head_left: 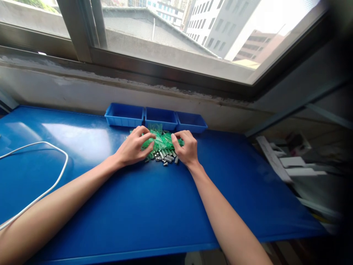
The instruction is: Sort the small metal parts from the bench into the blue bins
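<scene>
A loose pile of translucent green plastic pieces [161,140] lies on the blue table, with small silvery metal cylinders [169,159] spilling out along its near side. My left hand [137,144] reaches in from the left, its thumb and index finger curved and apart over the green pieces. At the right side of the pile is my right hand [187,147], with its thumb and index fingertips close together at the green pieces. Whatever lies between those tips is too small to make out.
Behind the pile stand three blue bins in a row: a left bin [125,122], a middle bin [161,124] and a right bin [191,127]. A white cable [63,169] loops over the blue table [154,221] at left. Windows rise behind; white items [292,162] sit beyond the right edge.
</scene>
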Demonstrator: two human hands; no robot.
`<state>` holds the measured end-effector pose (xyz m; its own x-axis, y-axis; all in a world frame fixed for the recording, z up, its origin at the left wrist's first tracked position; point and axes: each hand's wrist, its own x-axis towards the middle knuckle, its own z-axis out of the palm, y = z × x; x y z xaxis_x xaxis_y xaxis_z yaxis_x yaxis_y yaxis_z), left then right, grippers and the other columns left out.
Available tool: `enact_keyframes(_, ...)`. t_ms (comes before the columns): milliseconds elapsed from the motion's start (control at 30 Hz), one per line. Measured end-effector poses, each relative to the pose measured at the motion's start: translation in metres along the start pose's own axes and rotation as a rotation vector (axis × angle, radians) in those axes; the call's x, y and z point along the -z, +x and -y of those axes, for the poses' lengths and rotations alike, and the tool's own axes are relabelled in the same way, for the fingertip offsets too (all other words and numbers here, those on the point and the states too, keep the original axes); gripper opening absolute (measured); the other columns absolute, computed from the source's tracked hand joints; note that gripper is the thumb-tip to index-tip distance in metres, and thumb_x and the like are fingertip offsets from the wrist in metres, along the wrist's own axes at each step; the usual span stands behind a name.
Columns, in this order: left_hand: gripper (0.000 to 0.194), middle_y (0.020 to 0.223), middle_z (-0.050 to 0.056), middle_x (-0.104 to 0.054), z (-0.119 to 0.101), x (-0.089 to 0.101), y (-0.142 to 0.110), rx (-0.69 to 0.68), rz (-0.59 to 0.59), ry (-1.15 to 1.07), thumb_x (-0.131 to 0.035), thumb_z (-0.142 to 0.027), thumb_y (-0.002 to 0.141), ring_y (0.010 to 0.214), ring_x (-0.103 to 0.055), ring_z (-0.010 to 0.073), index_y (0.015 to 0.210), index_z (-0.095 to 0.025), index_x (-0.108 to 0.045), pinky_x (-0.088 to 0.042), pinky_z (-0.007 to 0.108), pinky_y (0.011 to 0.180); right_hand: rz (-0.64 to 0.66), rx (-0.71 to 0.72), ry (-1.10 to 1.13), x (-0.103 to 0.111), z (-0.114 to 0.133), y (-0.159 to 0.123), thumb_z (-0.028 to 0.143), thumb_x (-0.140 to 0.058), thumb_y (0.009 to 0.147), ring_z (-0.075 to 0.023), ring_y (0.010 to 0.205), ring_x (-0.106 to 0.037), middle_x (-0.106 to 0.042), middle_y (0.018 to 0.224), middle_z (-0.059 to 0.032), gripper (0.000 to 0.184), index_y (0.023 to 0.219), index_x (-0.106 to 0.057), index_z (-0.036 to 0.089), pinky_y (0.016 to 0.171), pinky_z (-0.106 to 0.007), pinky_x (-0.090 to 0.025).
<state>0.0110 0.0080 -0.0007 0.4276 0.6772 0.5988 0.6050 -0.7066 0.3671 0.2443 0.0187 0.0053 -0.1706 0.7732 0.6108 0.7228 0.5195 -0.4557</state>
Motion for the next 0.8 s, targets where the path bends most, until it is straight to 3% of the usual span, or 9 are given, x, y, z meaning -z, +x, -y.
enact_keyframes(167, 0.020, 0.101, 0.009, -0.059, 0.0000, -0.0012, -0.0004, 0.003, -0.011, -0.011, -0.052, -0.028, 0.095, 0.094, -0.057, 0.0207, 0.105, -0.019, -0.067, -0.050, 0.037, 0.088, 0.033, 0.017, 0.019, -0.0014, 0.0014, -0.0004, 0.036, -0.052, 0.096, -0.0203, 0.072, -0.057, -0.061, 0.072, -0.0033, 0.029, 0.069, -0.053, 0.024, 0.073, -0.036, -0.047)
enact_keyframes(400, 0.019, 0.101, 0.009, -0.059, -0.0022, -0.0008, -0.0002, -0.001, -0.038, -0.020, -0.053, -0.027, 0.095, 0.093, -0.057, 0.0200, 0.104, -0.019, -0.067, -0.051, 0.036, 0.089, -0.005, 0.048, 0.019, -0.0002, 0.0024, -0.0001, 0.034, -0.051, 0.096, -0.0209, 0.074, -0.058, -0.062, 0.074, -0.0039, 0.027, 0.072, -0.054, 0.024, 0.075, -0.036, -0.048)
enact_keyframes(800, 0.017, 0.101, 0.009, -0.061, -0.0023, -0.0010, -0.0011, 0.023, -0.063, -0.075, -0.054, -0.024, 0.094, 0.092, -0.060, 0.0189, 0.102, -0.020, -0.068, -0.053, 0.034, 0.087, 0.049, 0.041, 0.018, -0.0016, 0.0010, -0.0008, 0.035, -0.050, 0.097, -0.0216, 0.078, -0.061, -0.065, 0.077, -0.0050, 0.027, 0.072, -0.056, 0.024, 0.078, -0.037, -0.051)
